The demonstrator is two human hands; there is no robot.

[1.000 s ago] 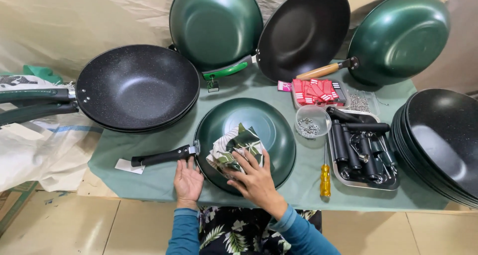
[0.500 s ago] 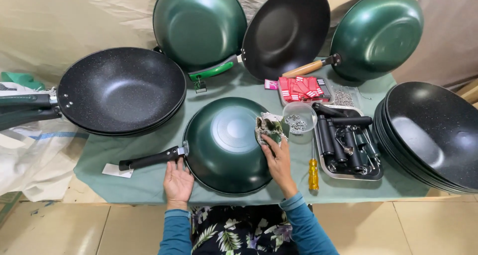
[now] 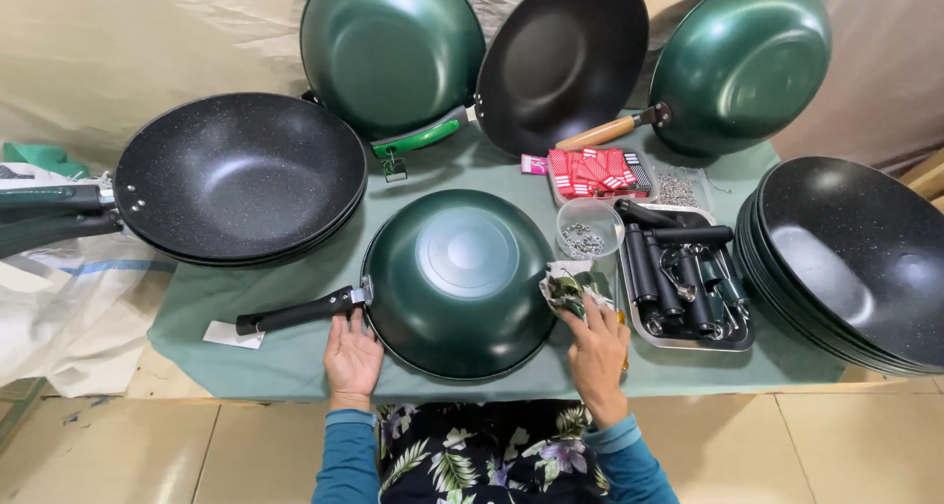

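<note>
Wok (image 3: 460,280), dark green and glossy, lay upside down near the front edge of the table (image 3: 285,361), its flat circular base facing up; its long axis ran left–right, the black handle (image 3: 295,313) pointing toward the left edge. Left hand (image 3: 352,358) lay flat with fingers released against the rim by the handle joint. Right hand (image 3: 597,352) grasped a crumpled cloth (image 3: 573,290) against the wok's right rim.

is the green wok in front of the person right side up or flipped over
Flipped over. The green wok rests rim-down on the table cloth, its domed outside and flat base circle facing up. The left hand steadies it; the right hand holds a rag.
</note>
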